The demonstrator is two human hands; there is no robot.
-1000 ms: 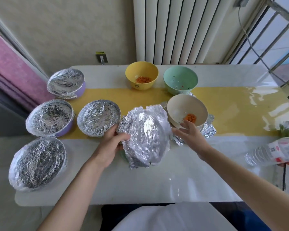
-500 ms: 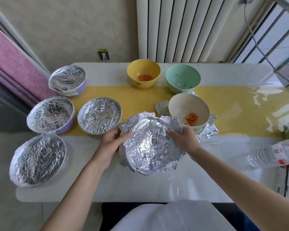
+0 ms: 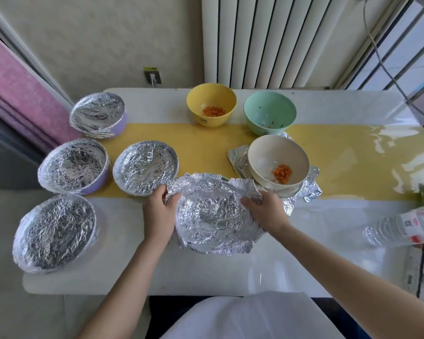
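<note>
Foil takes the middle of what we see: a crumpled silver foil sheet point(image 3: 213, 216) lies draped over a green-rimmed bowl point(image 3: 224, 178) at the near middle of the white table point(image 3: 230, 272). The sheet is pressed into a shallow hollow, its ragged edges sticking out all round, and only a sliver of the rim shows at the far side. The left hand point(image 3: 158, 214) pinches the sheet's left edge, thumb on top. The right hand point(image 3: 264, 211) grips the right edge, fingers folded over the foil. The two hands stand apart, one on either side of the bowl.

Just beyond the right hand we see a beige round bowl point(image 3: 262, 152) holding a small heap of orange bits, standing on a loose piece of silver foil point(image 3: 309, 189). Farther back, side by side, stand a yellow bowl point(image 3: 198, 101) with more orange bits and a mint-green bowl point(image 3: 279, 106) with a few scraps.

To the left we count four bowls capped with foil: one just beside the left hand point(image 3: 145, 165), two with lilac sides point(image 3: 74, 166) point(image 3: 97, 115), and one at the near left corner point(image 3: 55, 232). A yellow strip point(image 3: 206, 148) runs across the table. A clear plastic bottle point(image 3: 402, 226) lies on its side at the right edge.
</note>
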